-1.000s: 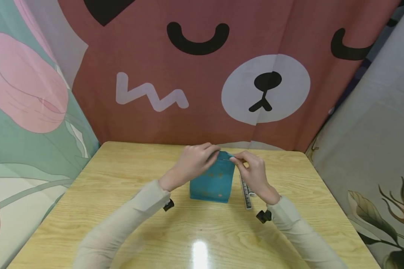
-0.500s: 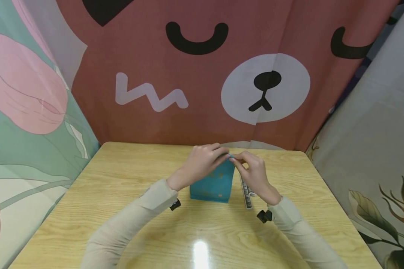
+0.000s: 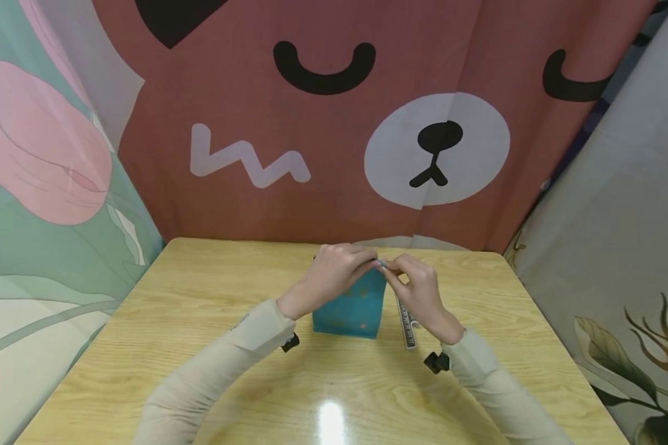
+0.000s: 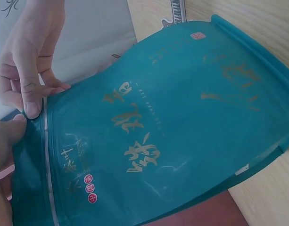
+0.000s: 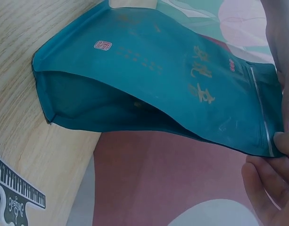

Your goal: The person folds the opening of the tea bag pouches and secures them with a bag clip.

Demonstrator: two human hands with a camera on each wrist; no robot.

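A teal resealable pouch (image 3: 351, 312) with gold lettering stands upright on the table, its flat bottom spread. My left hand (image 3: 336, 269) holds its top edge, fingers over the far side and thumb on the near side. At the top right corner, my right hand (image 3: 420, 287) pinches the pouch between thumb and fingers. The two hands' fingertips almost meet there. A pale seal strip (image 4: 49, 160) runs just below the top edge in the left wrist view. From the right wrist, the side gusset (image 5: 102, 106) shows, wide at the base and narrowing toward the pinched corner.
Right of the pouch lies a flat clip (image 3: 407, 324) with a piano-key pattern and a music motif, close under my right hand. The wooden table (image 3: 245, 395) ends at a bear-print curtain (image 3: 245, 210) behind; patterned cloths hang at both sides.
My left hand has slid right along the pouch's top edge, up to the right hand, and now covers the rim seen before. The right hand stays at the corner.
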